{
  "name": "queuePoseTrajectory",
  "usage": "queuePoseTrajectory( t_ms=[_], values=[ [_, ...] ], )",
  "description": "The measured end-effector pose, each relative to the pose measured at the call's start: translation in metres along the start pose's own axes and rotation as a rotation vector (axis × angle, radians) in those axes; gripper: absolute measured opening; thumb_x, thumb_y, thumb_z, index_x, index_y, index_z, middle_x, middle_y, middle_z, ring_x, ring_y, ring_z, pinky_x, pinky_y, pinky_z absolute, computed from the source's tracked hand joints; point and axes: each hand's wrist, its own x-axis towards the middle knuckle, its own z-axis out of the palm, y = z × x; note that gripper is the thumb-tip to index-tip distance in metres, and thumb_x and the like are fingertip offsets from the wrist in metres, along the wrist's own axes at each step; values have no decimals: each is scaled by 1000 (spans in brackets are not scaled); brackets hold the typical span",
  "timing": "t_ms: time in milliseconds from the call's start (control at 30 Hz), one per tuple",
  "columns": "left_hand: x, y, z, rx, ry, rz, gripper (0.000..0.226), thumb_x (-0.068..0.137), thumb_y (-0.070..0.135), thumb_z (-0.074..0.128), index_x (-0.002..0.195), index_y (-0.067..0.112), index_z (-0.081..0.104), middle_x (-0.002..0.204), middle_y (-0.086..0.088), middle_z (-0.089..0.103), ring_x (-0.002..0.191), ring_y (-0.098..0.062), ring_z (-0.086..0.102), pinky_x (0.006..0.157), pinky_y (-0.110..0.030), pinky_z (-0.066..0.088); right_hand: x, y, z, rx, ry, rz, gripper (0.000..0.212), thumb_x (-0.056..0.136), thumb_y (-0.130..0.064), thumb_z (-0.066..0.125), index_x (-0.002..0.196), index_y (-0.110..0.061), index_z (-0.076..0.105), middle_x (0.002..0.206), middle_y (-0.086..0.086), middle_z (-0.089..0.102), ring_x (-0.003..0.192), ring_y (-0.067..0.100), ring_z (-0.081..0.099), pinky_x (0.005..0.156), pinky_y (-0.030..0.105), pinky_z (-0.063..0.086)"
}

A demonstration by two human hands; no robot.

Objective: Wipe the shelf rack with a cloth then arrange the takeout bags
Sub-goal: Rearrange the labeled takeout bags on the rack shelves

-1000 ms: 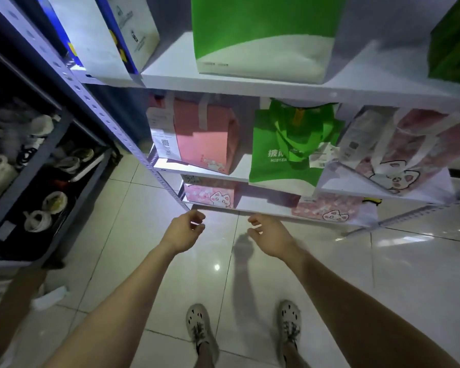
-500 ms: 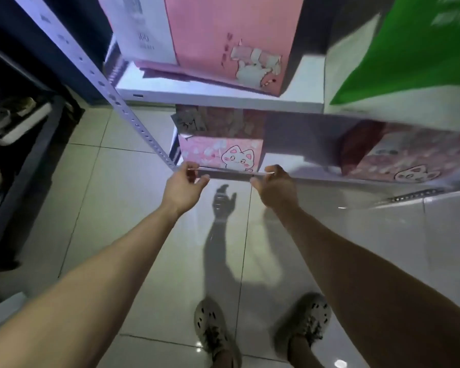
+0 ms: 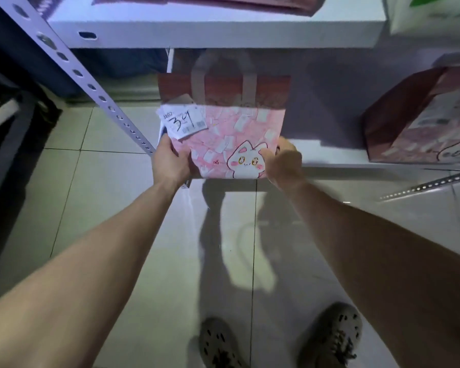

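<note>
A pink takeout bag (image 3: 225, 134) with a white cartoon cat and pale handles stands at the left front of the bottom shelf (image 3: 356, 164) of the white shelf rack. A white receipt (image 3: 182, 122) marked "34" is fixed to its upper left corner. My left hand (image 3: 170, 162) grips the bag's lower left edge, thumb on the front face. My right hand (image 3: 283, 160) grips its lower right edge. A second pink cat bag (image 3: 420, 123) leans on the same shelf at the right. No cloth is in view.
The shelf above (image 3: 215, 33) overhangs the bag closely. A perforated metal upright (image 3: 91, 86) slants down to the left of the bag. A dark rack (image 3: 3, 115) stands at far left. Pale floor tiles (image 3: 112, 197) and my shoes (image 3: 219, 343) lie below.
I have bent lower and closer to the bottom shelf. Both hands moved from its front edge onto the pink cat bag and now grip its lower sides.
</note>
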Motion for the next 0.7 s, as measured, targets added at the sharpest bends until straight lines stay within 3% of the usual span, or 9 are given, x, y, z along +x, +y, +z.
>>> queuePoseTrajectory(
  t_ms=[100, 133, 167, 233, 333, 433, 500, 567, 700],
  values=[
    [-47, 2, -16, 6, -50, -44, 37, 101, 15, 59, 138, 18, 62, 113, -3, 70, 100, -29, 65, 84, -29, 48, -47, 3, -22, -29, -42, 73, 8, 101, -15, 60, 93, -17, 59, 96, 9, 73, 90, 34, 72, 79, 39, 59],
    [-63, 5, -21, 12, -74, -54, 35, 102, 14, 59, 136, 17, 62, 112, -4, 70, 100, -31, 66, 85, -31, 49, -64, 7, -31, -8, -25, 80, 13, 102, -15, 62, 91, -19, 59, 89, 6, 70, 86, 33, 70, 76, 29, 59],
    [-80, 9, -27, 16, -98, -61, 32, 102, 14, 59, 134, 16, 63, 111, -4, 70, 100, -32, 67, 85, -33, 50, -81, 8, -44, -26, -11, 87, 7, 103, -17, 65, 96, -19, 65, 90, 5, 71, 86, 32, 68, 70, 14, 50],
    [-114, 20, -40, 12, -130, -72, 30, 103, 14, 59, 133, 17, 64, 112, -5, 72, 99, -32, 67, 87, -35, 52, -114, 9, -69, -50, -2, 102, 18, 103, -20, 67, 118, -14, 73, 99, 4, 73, 92, 27, 69, 62, 9, 37],
    [-167, 38, -62, 34, -151, -76, 20, 103, 16, 61, 123, 18, 65, 103, -4, 72, 87, -24, 67, 72, -30, 49, -161, 11, -109, -19, -37, 136, 12, 102, -13, 65, 113, -11, 70, 97, -5, 67, 76, 13, 63, 53, 9, 38],
    [-223, 62, -82, 57, -155, -80, 6, 103, 16, 61, 107, 20, 62, 93, 1, 71, 78, -11, 64, 59, -18, 41, -207, 16, -152, -42, -66, 165, 11, 101, -9, 65, 111, -8, 69, 95, -1, 69, 74, 18, 66, 45, 3, 38],
    [-264, 80, -96, 62, -153, -83, 4, 103, 16, 61, 104, 20, 62, 92, 2, 72, 79, -12, 66, 58, -20, 42, -236, 14, -184, -41, -101, 126, 26, 102, -10, 65, 127, -8, 70, 109, 6, 75, 75, 12, 67, 47, -2, 35],
    [-308, 103, -109, 53, -146, -91, 5, 103, 18, 61, 107, 21, 63, 94, 2, 74, 80, -13, 68, 59, -26, 46, -265, 12, -223, -8, -138, 109, 31, 104, -9, 61, 133, -15, 70, 116, 7, 77, 64, -7, 62, 47, -1, 38],
    [-398, 162, -129, 23, -130, -36, 11, 102, 21, 62, 110, 27, 65, 90, 7, 75, 75, -16, 71, 54, -26, 46, -313, 4, -317, -1, -127, 49, 29, 104, -12, 57, 129, -24, 68, 98, -3, 73, 56, -12, 53, 46, 0, 37]
  ],
)
